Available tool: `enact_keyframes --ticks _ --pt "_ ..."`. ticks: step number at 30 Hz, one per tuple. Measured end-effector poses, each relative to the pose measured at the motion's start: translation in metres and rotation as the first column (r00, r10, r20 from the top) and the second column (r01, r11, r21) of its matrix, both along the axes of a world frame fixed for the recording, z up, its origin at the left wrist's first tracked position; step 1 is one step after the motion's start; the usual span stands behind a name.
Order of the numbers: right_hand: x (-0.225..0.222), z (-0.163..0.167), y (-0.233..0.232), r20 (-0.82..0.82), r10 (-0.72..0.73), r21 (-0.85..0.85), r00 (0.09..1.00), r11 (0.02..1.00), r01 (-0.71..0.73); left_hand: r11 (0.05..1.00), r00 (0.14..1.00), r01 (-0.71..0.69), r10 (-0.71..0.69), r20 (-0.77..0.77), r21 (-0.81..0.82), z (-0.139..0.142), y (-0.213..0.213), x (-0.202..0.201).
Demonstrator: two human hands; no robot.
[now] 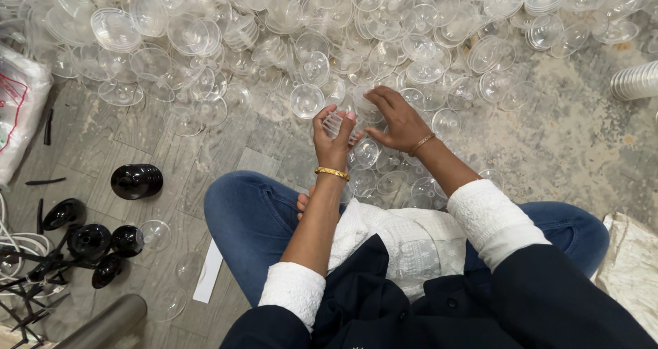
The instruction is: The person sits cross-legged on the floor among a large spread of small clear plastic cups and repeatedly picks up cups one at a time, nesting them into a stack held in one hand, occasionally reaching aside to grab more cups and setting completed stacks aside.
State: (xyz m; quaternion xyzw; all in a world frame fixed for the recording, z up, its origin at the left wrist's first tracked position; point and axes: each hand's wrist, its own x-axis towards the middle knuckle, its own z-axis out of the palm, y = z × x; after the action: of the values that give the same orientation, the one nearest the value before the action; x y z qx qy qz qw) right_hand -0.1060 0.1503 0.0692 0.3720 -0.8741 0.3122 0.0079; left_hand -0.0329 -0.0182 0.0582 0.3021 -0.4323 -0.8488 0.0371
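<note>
Grey tiled floor [137, 136], person seated cross-legged at lower centre. A big loose heap of clear lids [288, 27] fills the whole upper frame. Left hand [334, 138] is clenched around a short stack [334, 123] of nested lids at centre frame. Right hand [399, 119] reaches beside it, fingers curled on a single lid; grip unclear. A finished stack [634, 80] lies at the right edge. Judged: barely begun, most lids unsorted. Black domes [136, 180] sit at lower left.
</note>
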Motion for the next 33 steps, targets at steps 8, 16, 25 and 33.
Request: enact_keyframes --ticks 8,16,25,33 --pt "0.006 -0.012 -0.003 0.011 -0.114 0.033 0.993 0.993 0.114 1.000 1.000 -0.010 0.010 -0.004 0.000 -0.006 0.000 -0.001" --pt "0.008 -0.005 -0.002 -0.028 -0.220 -0.052 0.975 0.974 0.219 0.994 0.996 0.060 -0.066 -0.060 -0.092 -0.009 0.002 0.000" --pt "0.052 0.024 0.006 0.228 -0.442 -0.306 0.867 0.813 0.495 0.877 0.917 0.252 -0.352 -0.190 -0.408 0.001 0.009 0.008" --pt "0.082 0.031 0.003 0.314 -0.487 -0.342 0.815 0.742 0.576 0.737 0.818 0.233 -0.501 -0.281 -0.635 0.000 0.007 0.013"
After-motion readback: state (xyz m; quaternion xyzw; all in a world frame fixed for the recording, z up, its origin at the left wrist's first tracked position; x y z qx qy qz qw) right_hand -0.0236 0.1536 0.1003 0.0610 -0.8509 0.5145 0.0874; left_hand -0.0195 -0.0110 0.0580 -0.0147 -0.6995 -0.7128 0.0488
